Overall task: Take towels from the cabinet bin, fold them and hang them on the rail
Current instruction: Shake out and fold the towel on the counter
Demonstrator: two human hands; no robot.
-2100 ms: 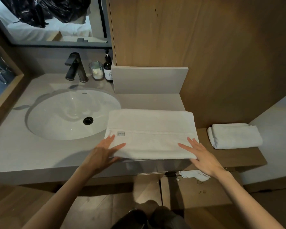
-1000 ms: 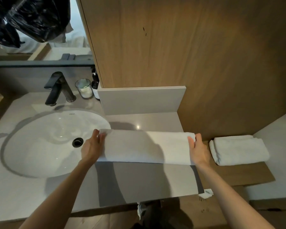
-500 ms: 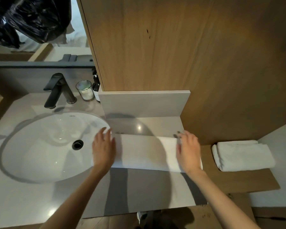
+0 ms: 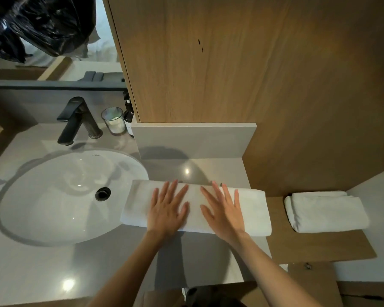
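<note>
Towel, white and folded into a long narrow strip, lies flat on the grey counter just right of the sink, with its left end reaching over the basin's rim. Both hands rest on its middle side by side, palms down. The left hand has its fingers straight and spread, and the right hand is just as flat and wide; neither curls round the cloth. To the right, on a lower wooden shelf, sits a second towel, folded into a thick block, apart from the first. The white oval sink has a dark drain at its bottom. Farther back stand a black faucet, a glass jar with something white inside, and a dark pump bottle just beside it. A tall wooden panel rises behind.
</note>
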